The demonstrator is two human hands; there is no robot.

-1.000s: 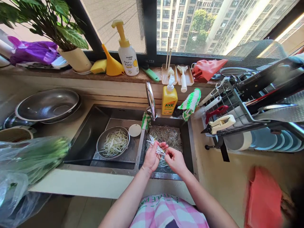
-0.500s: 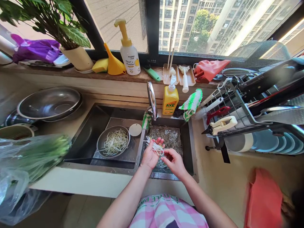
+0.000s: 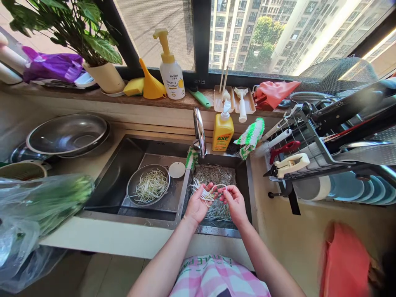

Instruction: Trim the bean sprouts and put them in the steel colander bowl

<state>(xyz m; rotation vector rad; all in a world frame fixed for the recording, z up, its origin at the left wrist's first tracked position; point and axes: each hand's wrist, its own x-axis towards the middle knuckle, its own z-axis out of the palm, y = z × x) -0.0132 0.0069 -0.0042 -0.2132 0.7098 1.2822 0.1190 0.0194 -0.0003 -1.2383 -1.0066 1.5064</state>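
A small bundle of bean sprouts [image 3: 206, 194] lies across the palm and fingers of my left hand [image 3: 196, 205], which is curled around it. Beside it, my right hand [image 3: 235, 203] pinches a single sprout between thumb and forefinger, a little to the right of the bundle. Both hands are over the right sink basin [image 3: 248, 181], where many more sprouts [image 3: 216, 172] float in water. In the left basin, a round metal bowl [image 3: 128, 190] holds a heap of sprouts [image 3: 151, 185]. A white round lid or dish [image 3: 177, 169] sits next to that bowl.
The faucet [image 3: 199, 132] rises behind the divider, where a green-striped cloth [image 3: 191, 159] hangs. A yellow soap bottle [image 3: 222, 134] stands behind the right basin. On the right is a dish rack [image 3: 312, 136] with knives; bagged greens [image 3: 62, 198] and a large pan [image 3: 66, 134] are on the left.
My right hand has moved right, away from my left palm, drawing a sprout out from the bundle. My left hand stays nearly in place. The view has shifted slightly.
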